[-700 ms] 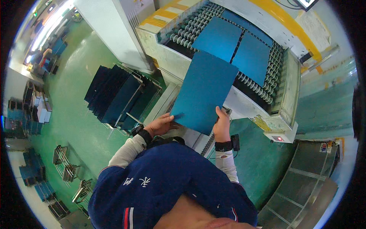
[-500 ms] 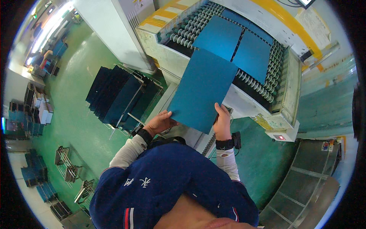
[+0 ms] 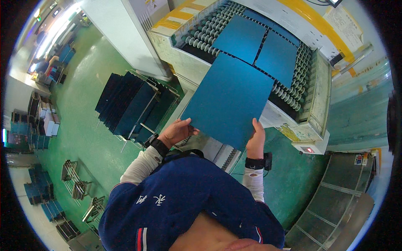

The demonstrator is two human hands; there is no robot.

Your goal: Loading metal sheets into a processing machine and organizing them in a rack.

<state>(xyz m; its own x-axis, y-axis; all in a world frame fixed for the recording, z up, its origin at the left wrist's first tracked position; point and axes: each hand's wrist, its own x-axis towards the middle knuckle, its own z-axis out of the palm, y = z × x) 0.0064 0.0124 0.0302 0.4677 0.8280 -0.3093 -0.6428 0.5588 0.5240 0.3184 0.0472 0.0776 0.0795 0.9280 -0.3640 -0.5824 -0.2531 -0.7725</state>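
Between my hands is a flat blue panel (image 3: 228, 98), tilted, with its far edge at the near end of the roller conveyor (image 3: 289, 98). My left hand (image 3: 178, 131) grips its near left corner, thumb on top and fingers underneath. On the near right edge my right hand (image 3: 256, 140) has its thumb up along the side; its other fingers are partly hidden. Just beyond, a blue panel (image 3: 240, 37) and another blue panel (image 3: 276, 58) lie side by side on the rollers. Part of a further panel (image 3: 272, 26) shows behind them.
A rack of dark blue panels (image 3: 130, 104) stands on the green floor to the left. White machine housing (image 3: 180, 54) frames the conveyor, with a small control box (image 3: 310, 148) at its near right corner. Grey framed panels (image 3: 335, 196) stand at the lower right. Small metal racks (image 3: 75, 180) are at far left.
My right hand has moved right and slightly nearer, and the held panel has turned with it, showing more of its face. My left hand stays almost in place.
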